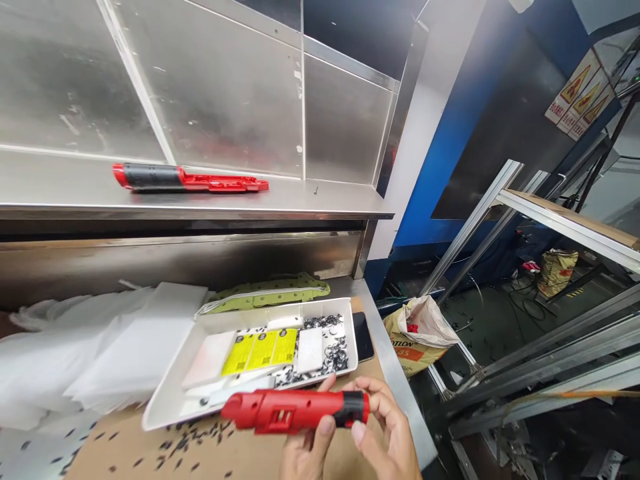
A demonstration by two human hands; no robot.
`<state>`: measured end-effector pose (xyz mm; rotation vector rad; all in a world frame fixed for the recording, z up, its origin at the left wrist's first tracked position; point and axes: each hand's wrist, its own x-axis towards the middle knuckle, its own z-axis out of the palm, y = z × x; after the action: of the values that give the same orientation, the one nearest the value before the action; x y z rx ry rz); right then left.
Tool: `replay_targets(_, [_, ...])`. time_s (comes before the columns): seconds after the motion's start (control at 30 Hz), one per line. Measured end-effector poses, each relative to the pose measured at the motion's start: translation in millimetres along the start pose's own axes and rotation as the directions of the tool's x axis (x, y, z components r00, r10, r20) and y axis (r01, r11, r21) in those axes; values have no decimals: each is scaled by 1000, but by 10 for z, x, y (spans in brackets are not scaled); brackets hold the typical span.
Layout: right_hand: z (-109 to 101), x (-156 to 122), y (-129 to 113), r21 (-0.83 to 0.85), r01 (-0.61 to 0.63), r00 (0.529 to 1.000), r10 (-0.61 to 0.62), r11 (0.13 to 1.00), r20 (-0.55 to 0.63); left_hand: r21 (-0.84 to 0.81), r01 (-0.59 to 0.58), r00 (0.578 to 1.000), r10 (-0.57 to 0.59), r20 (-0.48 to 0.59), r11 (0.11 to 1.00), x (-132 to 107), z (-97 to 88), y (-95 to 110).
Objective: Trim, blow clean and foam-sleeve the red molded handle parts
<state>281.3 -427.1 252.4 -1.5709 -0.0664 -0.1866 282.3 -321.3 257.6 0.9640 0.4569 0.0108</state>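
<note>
Both hands hold a red plastic tool body (290, 410) with a black end, lying crosswise low in the view. My left hand (306, 452) grips it from below near its middle. My right hand (384, 427) wraps the black end, thumb underneath. Just behind it sits a white tray (173, 400) with yellow labels (261, 350), white pads and several small black rings (334, 350). A second red and black tool body (187, 179) lies on the steel shelf above.
White foam sheets (100, 347) pile at the left. A green plastic part (270, 293) lies behind the tray, a dark phone (362, 337) beside it. Small black rings scatter over the cardboard (150, 453). To the right stand a sack (420, 333) and aluminium frames (550, 220).
</note>
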Motion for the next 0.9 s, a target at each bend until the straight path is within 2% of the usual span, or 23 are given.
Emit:
replay_targets(0.1, [-91,-44,-20,-78,11,999,-15,997,-47,-102,77,997,-76,9,992,17,46,30])
replay_targets(0.23, [-121,-120,-30,-228,56,990,-84,972,-112,-111,98,995,-99,-5,989,10,73,37])
replay_targets(0.37, [-34,-210,39,-156,91,994,-98,984,-38,-85,101,994,-98,39,991,-25,70,23])
replay_targets(0.43, [-16,-220,57,-95,101,995,-99,990,19,-24,87,995,-86,58,996,-13,35,35])
replay_targets(0.5, [-45,-190,36,-65,78,994,-72,995,84,111,12,995,-23,98,994,37,-23,79])
replay_targets(0.57, [-106,-134,-5,-16,42,985,-38,999,168,299,-104,973,35,227,948,113,-85,148])
replay_targets(0.63, [-167,-84,-9,111,11,968,-38,994,248,473,-252,918,54,394,844,188,-129,222])
replay_targets(0.7, [-217,-69,75,329,-86,968,1,941,251,582,-399,846,39,532,708,253,-151,278])
replay_targets(0.77, [-276,-97,254,531,-227,972,158,816,172,618,-544,786,85,613,567,325,-168,314])
replay_targets(0.8, [-323,-124,366,594,-276,959,254,755,123,617,-623,749,140,647,481,371,-184,328])
replay_targets(0.83, [-387,-158,482,624,-302,940,334,721,68,608,-705,699,212,683,366,426,-210,341])
replay_targets(0.9, [-579,-241,697,605,-307,905,421,735,-52,581,-812,562,345,751,58,559,-302,371])
